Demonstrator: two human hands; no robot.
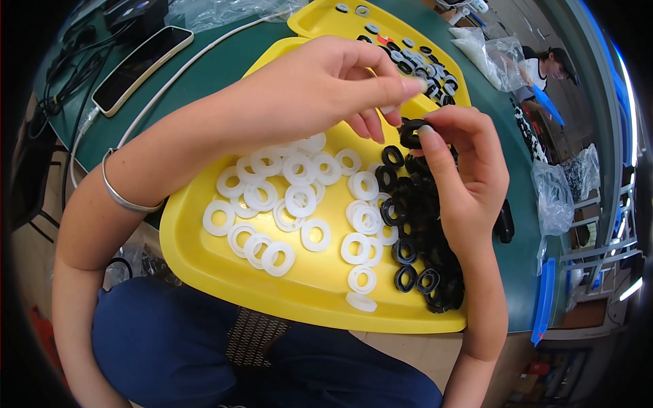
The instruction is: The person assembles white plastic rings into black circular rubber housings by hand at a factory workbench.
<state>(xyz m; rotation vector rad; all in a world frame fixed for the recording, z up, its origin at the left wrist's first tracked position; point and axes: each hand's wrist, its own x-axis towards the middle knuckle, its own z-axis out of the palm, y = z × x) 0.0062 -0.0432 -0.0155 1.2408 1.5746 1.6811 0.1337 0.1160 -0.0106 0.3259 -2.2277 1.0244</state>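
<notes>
My right hand [469, 163] pinches a black ring [411, 134] between thumb and fingertips, over the right side of a yellow tray [197, 255]. Just up and left of it, my left hand [354, 88] has thumb and forefinger pressed together; whatever lies between them is too hidden to name. Below the hands, many flat white ring washers [315, 234] lie loose and overlapping in the tray's left and middle. Black rings [405, 251] pile along its right side, partly behind my right hand and wrist.
Beyond, a second yellow tray [320, 17] holds small black and grey ring parts [422, 64]. A phone [143, 71] with a white cable lies on the green table at left. Plastic bags [493, 58] and a blue strip [543, 299] are at right. Another person [544, 71] sits beyond.
</notes>
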